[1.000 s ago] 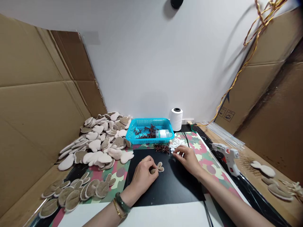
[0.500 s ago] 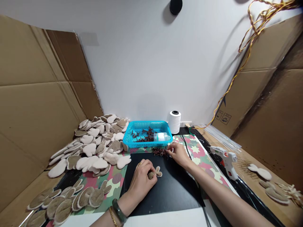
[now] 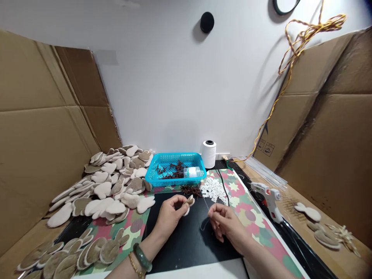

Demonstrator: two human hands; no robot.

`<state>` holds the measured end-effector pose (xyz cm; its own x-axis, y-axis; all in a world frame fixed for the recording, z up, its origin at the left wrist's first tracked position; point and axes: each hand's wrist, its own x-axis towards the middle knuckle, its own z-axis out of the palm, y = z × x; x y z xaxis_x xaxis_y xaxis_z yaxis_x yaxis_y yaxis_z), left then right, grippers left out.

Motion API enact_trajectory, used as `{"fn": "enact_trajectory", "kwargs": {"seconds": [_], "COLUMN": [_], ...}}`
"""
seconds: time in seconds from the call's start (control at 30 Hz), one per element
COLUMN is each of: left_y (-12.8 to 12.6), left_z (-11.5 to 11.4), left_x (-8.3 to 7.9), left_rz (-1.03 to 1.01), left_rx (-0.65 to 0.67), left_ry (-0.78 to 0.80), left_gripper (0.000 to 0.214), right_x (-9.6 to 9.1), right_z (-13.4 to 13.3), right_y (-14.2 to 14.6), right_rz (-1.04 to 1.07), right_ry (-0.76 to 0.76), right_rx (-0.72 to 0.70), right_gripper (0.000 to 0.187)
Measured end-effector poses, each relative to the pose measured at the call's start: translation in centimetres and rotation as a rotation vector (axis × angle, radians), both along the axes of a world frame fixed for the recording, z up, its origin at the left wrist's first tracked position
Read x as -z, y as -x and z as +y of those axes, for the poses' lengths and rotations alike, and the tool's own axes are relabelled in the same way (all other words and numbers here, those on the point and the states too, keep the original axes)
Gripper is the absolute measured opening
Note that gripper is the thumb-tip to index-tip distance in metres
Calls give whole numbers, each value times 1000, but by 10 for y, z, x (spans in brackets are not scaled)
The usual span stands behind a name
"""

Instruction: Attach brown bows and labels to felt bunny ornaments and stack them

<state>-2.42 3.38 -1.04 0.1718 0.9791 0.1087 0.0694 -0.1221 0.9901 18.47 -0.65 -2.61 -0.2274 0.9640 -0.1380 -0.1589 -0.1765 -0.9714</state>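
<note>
My left hand (image 3: 168, 216) is closed on a small beige plush piece (image 3: 189, 202) with two ear-like lobes, lifted a little above the black mat (image 3: 188, 242). My right hand (image 3: 225, 223) hovers over the mat to the right, fingers pinched on a thin thread (image 3: 205, 221) that loops down beneath it. Just beyond both hands lie a small heap of dark brown loops (image 3: 191, 190) and a patch of small white pieces (image 3: 213, 189).
A turquoise basket (image 3: 174, 168) with brown loops and a small clear jar stands at the back, a white thread spool (image 3: 209, 154) beside it. Beige and brown plush pieces (image 3: 110, 186) are heaped at the left. A glue gun (image 3: 267, 195) rests at the right. Cardboard walls stand on both sides.
My right hand has drawn back from the brown loops toward me, now pinching a thread. My left hand has raised the plush piece off the mat. The camera has tilted slightly up.
</note>
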Motion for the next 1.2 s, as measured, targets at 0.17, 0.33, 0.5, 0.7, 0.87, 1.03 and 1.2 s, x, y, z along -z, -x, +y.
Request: {"fn": "enact_trajectory", "kwargs": {"seconds": [0.17, 0.33, 0.5, 0.7, 0.87, 1.03, 1.2], "left_y": [-25, -35, -36, -36, -29, -29, -23], "left_z": [-8, -22, -20, -16, -17, -25, -23], "left_x": [-6, 0, 8, 12, 13, 10, 7], "left_rz": [-59, 136, 295, 395, 447, 341, 293], "left_rx": [62, 105, 100, 49, 103, 137, 15], "left_ry": [-21, -149, -268, -454, -613, -670, -701], "left_gripper": [20, 6, 9, 13, 15, 18, 19], "right_x": [12, 5, 15, 11, -36, -54, -11], "right_z": [-10, -20, -19, -32, -29, 35, 21], "right_y": [-1, -2, 3, 1, -7, -6, 7], "right_rz": [-197, -444, -219, -131, -584, -644, -643], "right_ry": [-187, -391, -27, 2, -546, -683, -677], "right_rx": [24, 122, -59, -113, -79, -47, -138], "right_gripper": [37, 21, 40, 42, 22, 12, 17]}}
